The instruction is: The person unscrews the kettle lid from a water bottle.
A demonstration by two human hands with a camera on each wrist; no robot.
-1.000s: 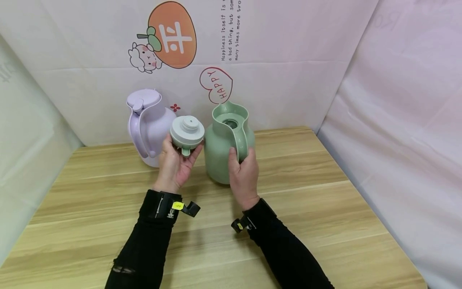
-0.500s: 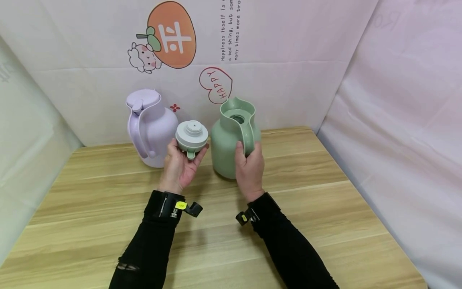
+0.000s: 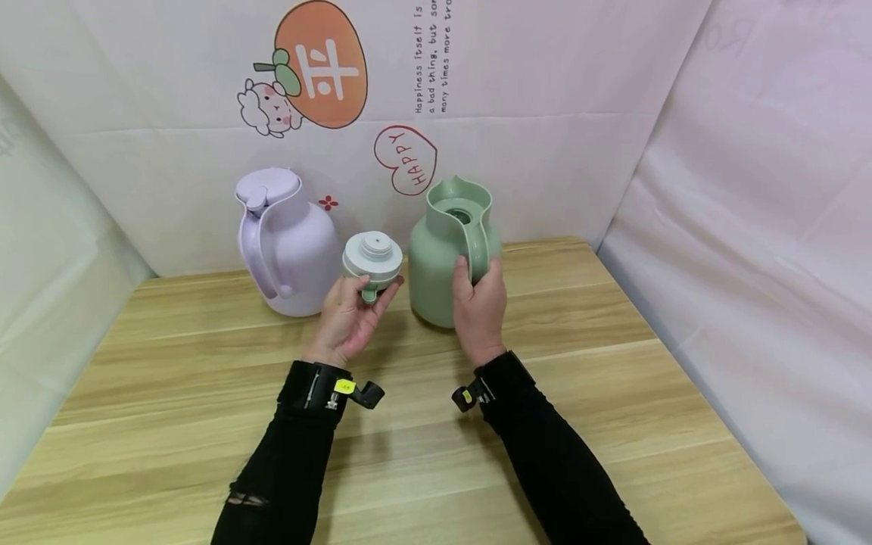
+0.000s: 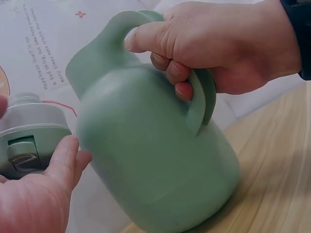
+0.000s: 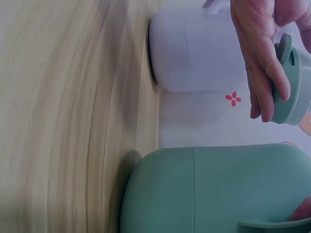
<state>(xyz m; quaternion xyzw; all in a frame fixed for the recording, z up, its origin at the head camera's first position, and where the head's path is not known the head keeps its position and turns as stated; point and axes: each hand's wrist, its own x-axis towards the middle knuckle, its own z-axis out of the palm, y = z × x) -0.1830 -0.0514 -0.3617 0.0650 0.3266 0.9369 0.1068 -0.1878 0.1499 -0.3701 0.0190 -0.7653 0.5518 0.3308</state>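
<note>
In the head view my left hand (image 3: 344, 318) holds the lid (image 3: 372, 257) of a thermos jug between thumb and fingers. The lid is upside down, its pale grey stopper side up and its green lever side down. My right hand (image 3: 480, 310) grips the handle (image 3: 479, 246) of the green thermos jug (image 3: 436, 272), which stands upright with its mouth uncovered. In the left wrist view the right fingers wrap the handle, the thumb (image 4: 146, 38) lying along its top. The lid (image 5: 291, 87) is just left of the jug, apart from it.
A lilac thermos jug (image 3: 300, 235) with its lid on stands at the back left, close behind the left hand. A white printed cloth (image 3: 545, 136) hangs behind the wooden table (image 3: 409, 469), with more cloth along both sides.
The green jug has moved right and slightly toward the back with my right hand. My left hand has carried the lid right and a little lower in the head view.
</note>
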